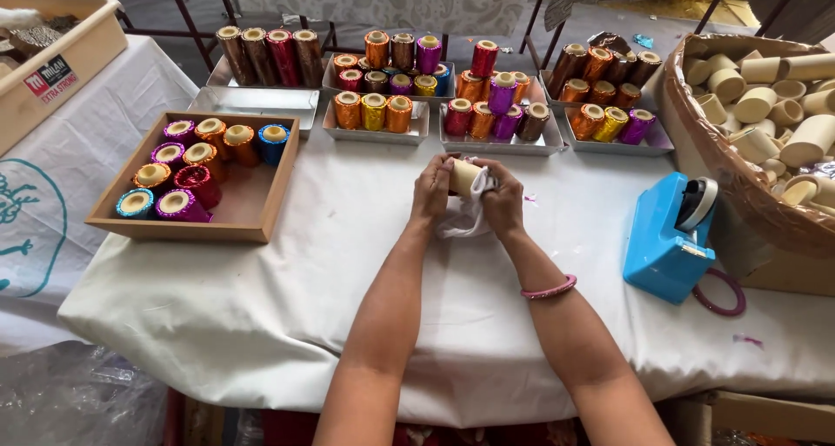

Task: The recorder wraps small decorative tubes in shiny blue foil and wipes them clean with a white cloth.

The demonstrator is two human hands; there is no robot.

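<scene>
— At twelve o'clock from the person's chest, mid-tabletop (365,237), what do the hands have?

— Both are on one plain cream cardboard tube (462,175). The left hand (432,191) has its fingers curled round the tube's left side; the right hand (502,204) grips the other side together with a piece of white cloth (468,218) that hangs below the tube. A pink bangle (549,288) sits on the right wrist.

— How far along does the work look?

— By my reading, well under way but far from over. This tube is bare: no coloured foil on it yet. At ten o'clock a wooden tray (252,211) holds finished foil-covered tubes (183,172) in purple, orange, blue and pink, with room left. Along twelve o'clock, several metal trays (374,135) carry many more wrapped ones.

— And what is left?

— At two o'clock a big basket (739,194) is heaped with bare tubes (757,98), so a large stock appears unwrapped.

— Anything else nearby?

— A blue tape dispenser (670,237) at three o'clock, with a purple ring (722,300) lying just beside its base.
</scene>
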